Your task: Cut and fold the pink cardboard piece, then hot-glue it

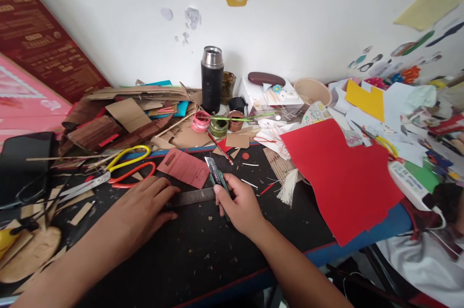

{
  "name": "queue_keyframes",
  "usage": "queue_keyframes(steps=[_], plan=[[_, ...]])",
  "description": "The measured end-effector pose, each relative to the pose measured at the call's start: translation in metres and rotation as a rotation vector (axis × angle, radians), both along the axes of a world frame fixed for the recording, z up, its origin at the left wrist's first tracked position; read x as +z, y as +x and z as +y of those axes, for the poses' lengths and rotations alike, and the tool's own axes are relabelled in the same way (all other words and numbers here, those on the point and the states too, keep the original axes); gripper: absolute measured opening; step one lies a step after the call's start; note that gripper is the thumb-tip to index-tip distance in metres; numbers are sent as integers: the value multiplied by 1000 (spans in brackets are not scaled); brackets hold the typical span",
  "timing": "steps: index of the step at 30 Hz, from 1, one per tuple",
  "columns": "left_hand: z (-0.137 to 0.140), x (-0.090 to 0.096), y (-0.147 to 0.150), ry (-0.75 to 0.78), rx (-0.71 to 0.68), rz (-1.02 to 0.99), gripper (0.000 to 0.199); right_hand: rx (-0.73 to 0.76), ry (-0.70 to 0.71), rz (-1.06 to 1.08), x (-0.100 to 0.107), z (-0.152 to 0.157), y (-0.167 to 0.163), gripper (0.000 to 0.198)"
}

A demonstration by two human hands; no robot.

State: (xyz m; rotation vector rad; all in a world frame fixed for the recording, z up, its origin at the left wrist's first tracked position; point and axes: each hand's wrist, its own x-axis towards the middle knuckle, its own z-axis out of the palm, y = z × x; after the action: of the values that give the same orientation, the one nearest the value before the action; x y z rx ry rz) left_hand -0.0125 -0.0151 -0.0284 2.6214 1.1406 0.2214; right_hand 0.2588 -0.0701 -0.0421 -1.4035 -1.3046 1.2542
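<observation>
My right hand (239, 201) is wrapped round a dark green utility knife (220, 178), whose blade points up and away from me. Under the fingertips of my left hand (148, 204) lies one end of a metal ruler (195, 197), with the thumb along its near side; that end is hidden. The ruler's other end reaches to the knife hand. Just beyond it, a reddish-brown painted cardboard piece (184, 168) lies flat on the black work surface (203, 259), with a small slot near its left end.
Scissors with yellow and red handles (130, 165) lie left, near cardboard scraps (126, 114). A black flask (212, 80) and small paint pots (219, 126) stand at the back. A large red sheet (344, 172) overhangs the right front edge. A white tassel (287, 189) lies beside it.
</observation>
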Motion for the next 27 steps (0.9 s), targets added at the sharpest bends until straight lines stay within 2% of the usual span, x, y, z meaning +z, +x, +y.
queue_keyframes(steps=[4, 10, 13, 17, 21, 27], plan=[[-5, -5, -2, -14, -9, 25, 24, -24, 22, 21, 1, -1, -1, 21], [-6, 10, -2, 124, -180, 80, 38, -119, 54, 69, 4, -2, -1, 22], [-9, 23, -8, 246, -248, 89, 43, -183, 79, 119, 5, -3, 0, 23], [-1, 36, -4, 535, -255, 57, 45, -253, 118, 171, 5, -2, 0, 25], [19, 33, 21, 702, -262, 23, 39, -337, 133, 236, 7, 0, 2, 29], [34, 19, 48, 680, -323, 34, 36, -348, 83, 282, 9, 2, 4, 31]])
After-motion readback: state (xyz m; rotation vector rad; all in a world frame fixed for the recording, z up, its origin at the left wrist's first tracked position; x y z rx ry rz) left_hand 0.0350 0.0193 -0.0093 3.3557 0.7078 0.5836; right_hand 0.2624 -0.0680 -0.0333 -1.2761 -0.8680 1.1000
